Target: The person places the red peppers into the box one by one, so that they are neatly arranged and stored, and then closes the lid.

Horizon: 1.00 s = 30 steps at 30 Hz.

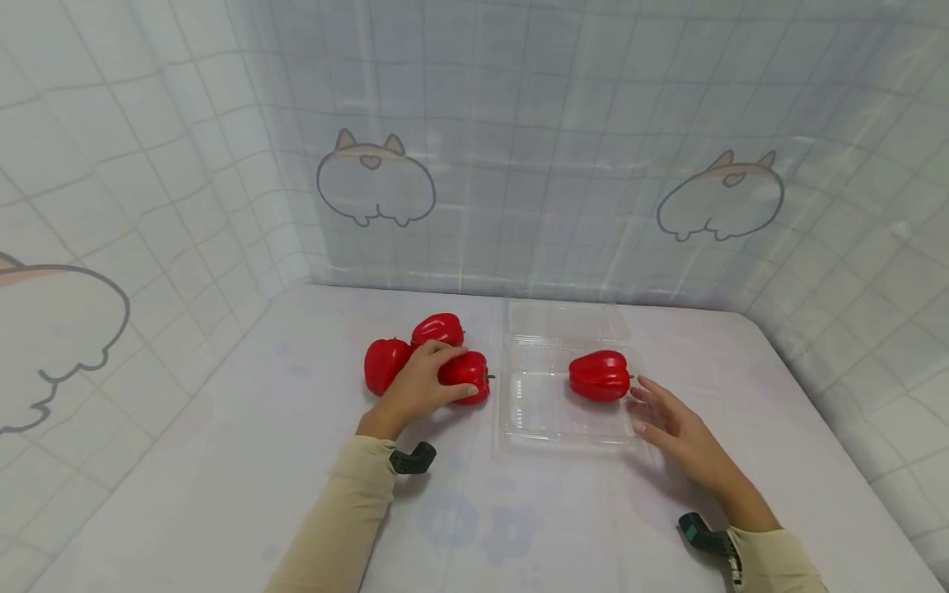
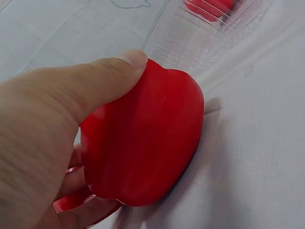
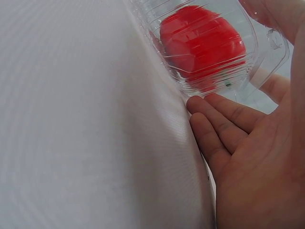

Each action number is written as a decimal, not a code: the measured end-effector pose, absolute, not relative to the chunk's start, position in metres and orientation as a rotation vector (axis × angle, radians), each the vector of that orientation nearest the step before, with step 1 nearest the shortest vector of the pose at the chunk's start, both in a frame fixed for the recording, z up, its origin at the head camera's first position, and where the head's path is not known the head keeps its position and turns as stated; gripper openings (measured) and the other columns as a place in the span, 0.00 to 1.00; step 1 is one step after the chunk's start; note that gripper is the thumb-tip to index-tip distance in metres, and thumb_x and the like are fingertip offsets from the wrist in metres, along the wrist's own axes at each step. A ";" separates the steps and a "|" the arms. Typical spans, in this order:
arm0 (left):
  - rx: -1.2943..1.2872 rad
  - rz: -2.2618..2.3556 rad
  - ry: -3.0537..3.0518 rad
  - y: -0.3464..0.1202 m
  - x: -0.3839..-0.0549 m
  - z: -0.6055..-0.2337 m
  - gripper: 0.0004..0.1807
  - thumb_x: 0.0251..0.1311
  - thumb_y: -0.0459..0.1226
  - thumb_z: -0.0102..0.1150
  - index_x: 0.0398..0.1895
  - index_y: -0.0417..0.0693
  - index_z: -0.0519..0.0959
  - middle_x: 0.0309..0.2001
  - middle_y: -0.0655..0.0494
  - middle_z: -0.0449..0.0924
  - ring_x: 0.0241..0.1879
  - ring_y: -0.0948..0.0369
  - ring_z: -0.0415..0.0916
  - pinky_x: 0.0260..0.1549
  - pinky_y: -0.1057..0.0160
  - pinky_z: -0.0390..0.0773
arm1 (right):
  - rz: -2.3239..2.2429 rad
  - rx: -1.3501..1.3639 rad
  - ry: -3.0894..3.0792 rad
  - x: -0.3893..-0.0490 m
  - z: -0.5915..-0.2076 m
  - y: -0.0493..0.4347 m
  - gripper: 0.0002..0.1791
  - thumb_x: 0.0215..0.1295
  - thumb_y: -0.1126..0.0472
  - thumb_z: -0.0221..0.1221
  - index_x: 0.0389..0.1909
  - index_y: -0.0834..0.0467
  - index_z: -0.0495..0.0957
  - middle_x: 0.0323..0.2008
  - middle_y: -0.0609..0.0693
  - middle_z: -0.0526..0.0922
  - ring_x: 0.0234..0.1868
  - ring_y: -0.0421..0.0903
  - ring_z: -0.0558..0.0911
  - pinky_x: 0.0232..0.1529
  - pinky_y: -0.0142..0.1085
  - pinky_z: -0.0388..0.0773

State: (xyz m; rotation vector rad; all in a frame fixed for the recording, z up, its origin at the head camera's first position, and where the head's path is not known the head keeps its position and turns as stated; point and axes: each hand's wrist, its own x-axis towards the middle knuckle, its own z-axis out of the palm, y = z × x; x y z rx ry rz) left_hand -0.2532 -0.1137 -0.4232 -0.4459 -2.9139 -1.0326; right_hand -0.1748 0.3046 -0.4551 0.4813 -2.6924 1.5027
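My left hand (image 1: 417, 385) grips a red bell pepper (image 1: 478, 369) with a green stem, thumb on the near side and fingers on the far side. Close up in the left wrist view, that pepper (image 2: 152, 133) fills the space under the thumb. A clear plastic clamshell box (image 1: 537, 416) lies with its lid folded back, and one red bell pepper (image 1: 599, 376) rests inside. At the box's right wall is my right hand (image 1: 685, 436), its fingers loosely extended and gripping nothing. In the right wrist view, fingertips (image 3: 195, 102) lie close against the box's outer side; contact is hard to tell.
Two more red bell peppers, one at the back (image 1: 437, 328) and one on the left (image 1: 384, 366), sit beside my left hand. A white cloth covers the table (image 1: 222, 461). Tiled-pattern curtains (image 1: 482, 165) stand behind and at both sides.
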 end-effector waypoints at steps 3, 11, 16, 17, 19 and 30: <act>-0.458 -1.029 -2.910 -0.113 -0.254 -0.423 0.43 0.45 0.50 0.79 0.69 0.62 0.73 0.67 0.53 0.66 0.66 0.52 0.62 0.47 0.44 0.82 | 1.509 0.484 -2.688 -0.174 -0.455 0.305 0.41 0.71 0.58 0.60 0.79 0.53 0.52 0.71 0.64 0.66 0.68 0.63 0.70 0.53 0.25 0.72; -0.482 -1.001 -2.911 -0.111 -0.252 -0.422 0.43 0.45 0.50 0.79 0.68 0.60 0.73 0.67 0.52 0.66 0.67 0.52 0.62 0.48 0.43 0.81 | 1.514 0.477 -2.694 -0.174 -0.454 0.304 0.41 0.71 0.58 0.60 0.79 0.51 0.51 0.71 0.64 0.65 0.68 0.63 0.69 0.52 0.26 0.73; -0.491 -0.984 -2.912 -0.110 -0.252 -0.423 0.43 0.46 0.50 0.79 0.68 0.59 0.72 0.67 0.52 0.66 0.66 0.52 0.62 0.49 0.43 0.81 | 1.510 0.466 -2.705 -0.174 -0.454 0.304 0.41 0.71 0.56 0.60 0.79 0.50 0.51 0.71 0.63 0.66 0.68 0.62 0.69 0.52 0.26 0.73; -0.492 -0.984 -2.910 -0.110 -0.252 -0.423 0.43 0.45 0.50 0.79 0.68 0.59 0.72 0.67 0.52 0.66 0.66 0.52 0.62 0.49 0.43 0.80 | 1.505 0.463 -2.708 -0.174 -0.453 0.304 0.41 0.71 0.56 0.60 0.79 0.50 0.51 0.71 0.63 0.66 0.68 0.62 0.70 0.52 0.26 0.73; -0.491 -0.988 -2.908 -0.110 -0.252 -0.423 0.43 0.45 0.50 0.79 0.68 0.60 0.72 0.67 0.53 0.66 0.66 0.52 0.62 0.49 0.44 0.81 | 1.494 0.459 -2.715 -0.174 -0.453 0.304 0.41 0.71 0.56 0.60 0.79 0.50 0.51 0.71 0.63 0.66 0.68 0.62 0.70 0.52 0.26 0.73; -0.487 -0.945 -2.918 -0.109 -0.251 -0.423 0.45 0.42 0.48 0.81 0.68 0.59 0.71 0.65 0.52 0.67 0.65 0.52 0.64 0.48 0.44 0.81 | 1.483 0.473 -2.708 -0.174 -0.452 0.304 0.41 0.71 0.57 0.60 0.79 0.50 0.52 0.71 0.63 0.66 0.68 0.62 0.70 0.53 0.25 0.72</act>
